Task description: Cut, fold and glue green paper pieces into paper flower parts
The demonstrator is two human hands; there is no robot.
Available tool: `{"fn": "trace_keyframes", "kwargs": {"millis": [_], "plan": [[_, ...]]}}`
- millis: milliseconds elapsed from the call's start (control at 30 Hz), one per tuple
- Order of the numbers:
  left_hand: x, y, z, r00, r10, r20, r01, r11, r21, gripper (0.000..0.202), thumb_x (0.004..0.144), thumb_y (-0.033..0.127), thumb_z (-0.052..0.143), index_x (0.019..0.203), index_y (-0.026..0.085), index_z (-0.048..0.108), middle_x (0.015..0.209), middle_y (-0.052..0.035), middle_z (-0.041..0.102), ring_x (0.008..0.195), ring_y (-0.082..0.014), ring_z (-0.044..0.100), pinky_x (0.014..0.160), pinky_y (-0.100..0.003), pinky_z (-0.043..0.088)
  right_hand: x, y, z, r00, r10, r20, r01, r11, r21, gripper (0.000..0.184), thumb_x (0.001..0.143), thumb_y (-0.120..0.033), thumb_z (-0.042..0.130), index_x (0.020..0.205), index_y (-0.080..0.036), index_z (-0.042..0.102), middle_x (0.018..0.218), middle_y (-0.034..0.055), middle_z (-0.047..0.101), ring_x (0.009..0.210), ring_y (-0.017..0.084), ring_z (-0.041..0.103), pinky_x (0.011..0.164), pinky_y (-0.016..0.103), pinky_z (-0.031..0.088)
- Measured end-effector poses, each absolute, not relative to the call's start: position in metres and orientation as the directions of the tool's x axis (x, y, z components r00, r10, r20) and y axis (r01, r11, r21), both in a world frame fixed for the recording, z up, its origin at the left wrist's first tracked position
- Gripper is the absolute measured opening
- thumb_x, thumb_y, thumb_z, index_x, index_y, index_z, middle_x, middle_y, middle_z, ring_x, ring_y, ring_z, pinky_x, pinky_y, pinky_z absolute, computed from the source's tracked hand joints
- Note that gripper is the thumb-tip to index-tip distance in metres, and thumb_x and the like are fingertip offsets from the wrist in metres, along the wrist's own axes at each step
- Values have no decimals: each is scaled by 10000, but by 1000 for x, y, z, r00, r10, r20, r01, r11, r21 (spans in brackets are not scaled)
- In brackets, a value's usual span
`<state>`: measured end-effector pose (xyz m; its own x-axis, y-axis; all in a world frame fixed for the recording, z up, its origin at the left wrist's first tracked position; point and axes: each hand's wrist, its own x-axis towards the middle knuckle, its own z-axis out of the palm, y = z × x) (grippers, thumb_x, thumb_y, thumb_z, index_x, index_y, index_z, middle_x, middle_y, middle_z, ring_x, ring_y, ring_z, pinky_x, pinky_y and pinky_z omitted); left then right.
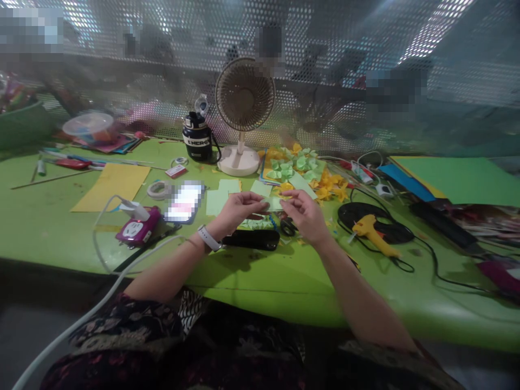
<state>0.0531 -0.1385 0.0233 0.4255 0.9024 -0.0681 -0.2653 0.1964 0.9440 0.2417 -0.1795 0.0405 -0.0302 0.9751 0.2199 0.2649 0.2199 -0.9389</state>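
Between my two hands is a small piece of pale green paper (273,204), held above the table. My left hand (244,208), with a white watch band at the wrist, pinches its left end. At the other end, my right hand (304,215) pinches it between thumb and fingers. Just below lie a long black case-like object (252,239) and dark-handled scissors (288,227), partly hidden. Pale green paper sheets (217,201) lie beyond my left hand. Behind my hands is a heap of folded green paper pieces (303,162) with yellow paper pieces (331,186) beside it.
A white fan (245,97) and a black bottle (197,138) stand at the back. Left are a lit phone (184,201), a tape roll (159,189), a purple power socket (138,226) and yellow paper (114,187). A yellow glue gun (376,235) with its cable lies right.
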Motion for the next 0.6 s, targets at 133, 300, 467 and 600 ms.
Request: {"fn": "trace_keyframes", "kwargs": {"millis": [133,300,467,600], "plan": [[54,-139,24,431,900,-62,-266,193,945,400,613,357,887,830,124,644,753,-43,721,726,-178,729,690,-298,577,242,-179,41,-65,974,216,269,225,-936,389,794,-460,697,1056,-210,552,682,-34,603,587,158,628,624,319,530],[54,-140,24,443,894,-68,-263,203,943,413,617,358,884,867,125,652,779,-53,730,728,-187,734,658,-288,573,242,-179,39,-69,967,245,277,255,-927,350,817,-429,673,1061,-207,553,668,-41,591,575,148,617,613,305,516],[53,-140,24,460,885,-76,-245,208,947,471,580,360,902,894,111,653,765,-60,739,727,-186,735,671,-290,578,242,-178,36,-93,953,287,290,302,-908,342,839,-422,657,1077,-195,559,688,-34,614,586,142,623,620,296,514],[53,-139,23,463,884,-71,-256,210,944,461,578,351,904,882,109,656,758,-52,739,724,-176,734,703,-300,586,243,-177,33,-89,953,291,267,304,-914,344,832,-423,669,1065,-195,561,688,-39,612,582,136,628,616,285,513]]}}
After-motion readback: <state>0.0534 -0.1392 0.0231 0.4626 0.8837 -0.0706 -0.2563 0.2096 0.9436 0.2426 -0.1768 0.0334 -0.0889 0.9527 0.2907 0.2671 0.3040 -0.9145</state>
